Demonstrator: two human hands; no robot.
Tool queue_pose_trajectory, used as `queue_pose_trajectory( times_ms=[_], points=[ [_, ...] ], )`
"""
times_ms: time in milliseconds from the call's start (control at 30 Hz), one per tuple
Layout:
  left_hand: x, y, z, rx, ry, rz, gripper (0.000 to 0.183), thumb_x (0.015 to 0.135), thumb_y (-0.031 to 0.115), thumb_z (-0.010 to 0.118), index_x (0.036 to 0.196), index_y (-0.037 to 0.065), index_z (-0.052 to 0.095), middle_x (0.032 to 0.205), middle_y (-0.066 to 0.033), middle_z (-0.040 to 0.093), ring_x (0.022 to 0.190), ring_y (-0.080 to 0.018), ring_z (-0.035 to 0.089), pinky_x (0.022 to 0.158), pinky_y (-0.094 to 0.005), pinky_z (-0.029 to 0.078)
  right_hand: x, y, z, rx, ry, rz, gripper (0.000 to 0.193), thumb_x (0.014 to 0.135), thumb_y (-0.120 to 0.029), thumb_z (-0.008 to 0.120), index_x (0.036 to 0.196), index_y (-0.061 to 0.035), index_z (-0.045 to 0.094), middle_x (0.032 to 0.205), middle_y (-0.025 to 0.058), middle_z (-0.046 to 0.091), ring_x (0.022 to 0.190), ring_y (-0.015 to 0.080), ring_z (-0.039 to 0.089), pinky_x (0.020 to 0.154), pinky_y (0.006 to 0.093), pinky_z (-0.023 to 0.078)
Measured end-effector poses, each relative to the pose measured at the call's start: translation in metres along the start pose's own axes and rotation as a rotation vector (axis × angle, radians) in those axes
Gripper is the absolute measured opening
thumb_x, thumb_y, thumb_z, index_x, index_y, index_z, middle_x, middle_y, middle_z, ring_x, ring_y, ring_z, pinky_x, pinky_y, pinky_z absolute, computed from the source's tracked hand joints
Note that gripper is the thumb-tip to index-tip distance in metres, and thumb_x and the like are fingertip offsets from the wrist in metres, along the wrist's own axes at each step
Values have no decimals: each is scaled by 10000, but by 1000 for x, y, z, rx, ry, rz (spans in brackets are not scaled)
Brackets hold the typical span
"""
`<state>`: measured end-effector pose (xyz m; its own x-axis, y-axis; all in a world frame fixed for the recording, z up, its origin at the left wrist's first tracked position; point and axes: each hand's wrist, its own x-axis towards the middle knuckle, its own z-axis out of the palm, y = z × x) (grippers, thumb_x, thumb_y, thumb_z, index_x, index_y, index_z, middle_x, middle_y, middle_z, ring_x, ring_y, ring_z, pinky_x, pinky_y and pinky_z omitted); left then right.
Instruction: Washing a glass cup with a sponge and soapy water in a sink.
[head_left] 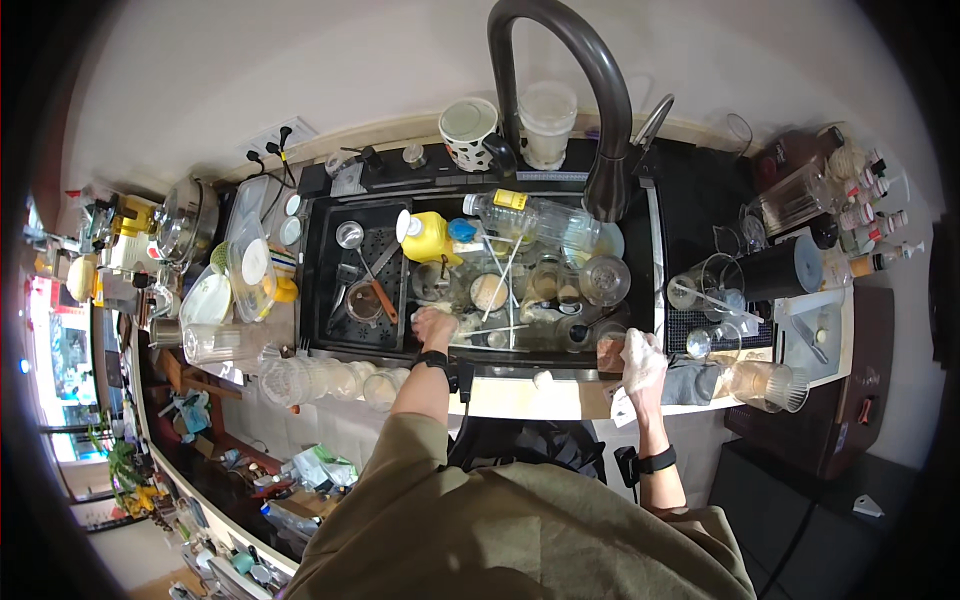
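Observation:
A black sink [650, 270] full of dishes lies before me. My left hand [432, 326] is at its front edge, fingers curled; whitish foam or sponge shows beside them, and what they hold is hidden. My right hand [643, 360] is closed and covered in white suds at the front right corner, right next to a clear glass [611, 352]; its grip is not plain. In the sink are a yellow pump bottle [428, 236], a clear plastic bottle [505, 212], several white sticks [503, 275], a round glass [604, 280] and a ladle [349, 235].
A tall dark faucet [606, 190] arches over the sink. Behind it stand a spotted mug [470, 135] and a white container [547, 125]. Ribbed glasses [285, 380] line the front ledge at left. At right are a black drying mat [715, 315], a dark pitcher [785, 268] and several bottles [870, 215].

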<state>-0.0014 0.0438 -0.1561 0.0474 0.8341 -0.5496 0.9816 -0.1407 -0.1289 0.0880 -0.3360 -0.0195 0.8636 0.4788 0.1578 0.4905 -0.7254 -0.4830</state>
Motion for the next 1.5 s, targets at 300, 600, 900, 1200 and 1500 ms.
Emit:
queue_pose_trajectory(
  times_ms=[300, 600, 900, 1200, 1500],
  points=[
    [25, -9, 22, -59, 1, 72, 547, 843, 238, 666, 1290, -20, 483, 1340, -174, 496, 1184, -327, 565, 999, -401, 469, -2, 3, -3, 67, 94, 9, 102, 797, -12, 523, 891, -21, 561, 845, 186, 586, 801, 392, 604, 662, 442, 501],
    [7, -7, 4, -159, -12, 40, 646, 827, 197, 687, 1372, 10, 395, 1412, -174, 414, 1291, -331, 454, 1046, -419, 442, -7, 11, -13, 62, 171, 86, 161, 834, -58, 519, 968, -22, 602, 867, 197, 603, 790, 395, 607, 674, 427, 497],
    [-21, 5, -34, -80, -174, 10, 792, 814, 343, 710, 1434, 11, 344, 1446, -214, 385, 1304, -349, 441, 1035, -541, 418, -10, 13, -8, 110, 278, 397, 181, 951, -131, 481, 1009, -5, 597, 902, 201, 613, 832, 376, 617, 735, 410, 499],
    [-120, 8, -99, -3, -66, 325, 571, 800, 410, 671, 1249, 60, 630, 1328, -185, 587, 1233, -354, 561, 1014, -436, 465, -18, 1, -20, 487, 140, 662, 382, 1036, -333, 365, 995, -6, 558, 971, 193, 568, 808, 278, 629, 608, 371, 603],
    [-219, 51, -111, -16, 71, 843, 533, 851, 496, 649, 967, -22, 699, 1003, -273, 683, 1014, -428, 644, 868, -496, 504, -75, -10, -87, 324, 555, 610, 302, 1021, -239, 399, 893, -18, 560, 830, 163, 543, 738, 298, 552, 693, 380, 462]
  ],
)
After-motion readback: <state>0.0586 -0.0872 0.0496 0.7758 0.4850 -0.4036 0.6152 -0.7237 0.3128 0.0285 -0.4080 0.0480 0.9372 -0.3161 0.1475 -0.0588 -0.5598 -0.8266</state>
